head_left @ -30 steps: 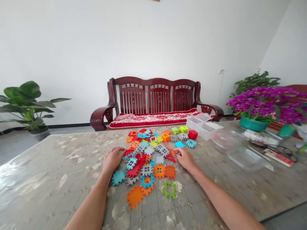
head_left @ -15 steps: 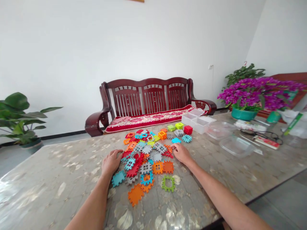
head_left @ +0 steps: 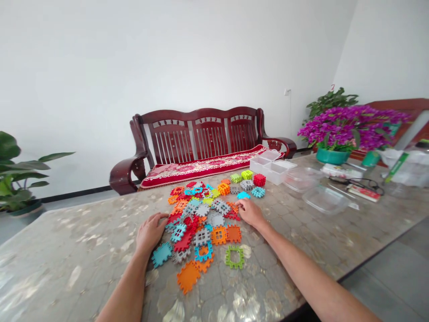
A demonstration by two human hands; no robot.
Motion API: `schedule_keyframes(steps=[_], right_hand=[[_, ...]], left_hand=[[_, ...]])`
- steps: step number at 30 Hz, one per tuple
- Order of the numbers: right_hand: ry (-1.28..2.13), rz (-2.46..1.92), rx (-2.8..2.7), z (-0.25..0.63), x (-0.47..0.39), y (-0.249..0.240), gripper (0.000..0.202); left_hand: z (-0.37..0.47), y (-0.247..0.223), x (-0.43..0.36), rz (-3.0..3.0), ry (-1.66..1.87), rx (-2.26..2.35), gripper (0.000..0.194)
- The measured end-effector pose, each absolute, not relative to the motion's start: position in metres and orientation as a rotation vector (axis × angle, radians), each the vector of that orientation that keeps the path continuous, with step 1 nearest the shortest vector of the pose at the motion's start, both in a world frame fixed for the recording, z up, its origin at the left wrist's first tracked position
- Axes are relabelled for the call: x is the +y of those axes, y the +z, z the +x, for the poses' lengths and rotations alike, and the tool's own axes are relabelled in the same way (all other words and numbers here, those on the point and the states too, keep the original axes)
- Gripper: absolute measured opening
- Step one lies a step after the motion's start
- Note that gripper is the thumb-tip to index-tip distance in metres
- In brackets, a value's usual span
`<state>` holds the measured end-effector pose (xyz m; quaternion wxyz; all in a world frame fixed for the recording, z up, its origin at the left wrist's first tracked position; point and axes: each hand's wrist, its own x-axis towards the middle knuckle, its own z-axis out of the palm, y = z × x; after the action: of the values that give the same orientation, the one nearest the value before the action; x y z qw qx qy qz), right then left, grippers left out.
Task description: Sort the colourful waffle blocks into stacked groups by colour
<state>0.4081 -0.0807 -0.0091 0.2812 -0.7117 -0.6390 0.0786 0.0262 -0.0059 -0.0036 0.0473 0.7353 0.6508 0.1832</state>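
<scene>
A loose heap of toothed plastic building tiles (head_left: 202, 210) in red, orange, grey, blue and lime lies on the table between my hands. At its left edge, my left hand (head_left: 151, 230) rests on the tabletop with fingers extended; the tips come close to a red tile (head_left: 173, 218). Beside the heap's right edge lies my right hand (head_left: 250, 211), its fingers loosely bent and tips near an orange tile (head_left: 233, 206). Nothing shows held in either hand. Closer to me are a flat orange tile (head_left: 188, 277) and a green frame tile (head_left: 234, 257).
Behind the heap stand a red toothed block (head_left: 259, 180), a yellow-green block (head_left: 247, 174) and a grey block (head_left: 247, 184). Clear divided boxes (head_left: 277, 171), a transparent lid (head_left: 325, 200), glasses (head_left: 368, 185) and a flowerpot (head_left: 333, 156) occupy the right. A wooden bench (head_left: 201, 134) stands beyond the table.
The camera view has turned slightly to the right, so the scene sits further left. Both hands and the tiles keep about the same places on the table.
</scene>
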Motion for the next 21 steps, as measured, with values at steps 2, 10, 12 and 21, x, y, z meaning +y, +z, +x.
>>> schedule_keyframes(steps=[2, 10, 12, 21], right_hand=[[0.203, -1.913, -1.709, 0.4068, -0.0820, -0.0069, 0.031], [0.219, -1.912, -1.714, 0.4051, -0.0849, 0.0006, 0.030], [0.223, -1.918, -1.712, 0.4052, -0.0845, 0.0005, 0.031], [0.205, -1.953, -1.697, 0.4028, -0.0842, -0.0003, 0.030]], left_hand=[[0.0242, -0.0051, -0.0043, 2.251, 0.562, 1.948, 0.042], [0.0192, -0.0108, 0.0002, 2.270, 0.610, 1.884, 0.043], [0.0184, -0.0121, 0.0009, 2.272, 0.622, 1.874, 0.044], [0.0183, -0.0141, 0.0016, 2.263, 0.660, 1.806, 0.047]])
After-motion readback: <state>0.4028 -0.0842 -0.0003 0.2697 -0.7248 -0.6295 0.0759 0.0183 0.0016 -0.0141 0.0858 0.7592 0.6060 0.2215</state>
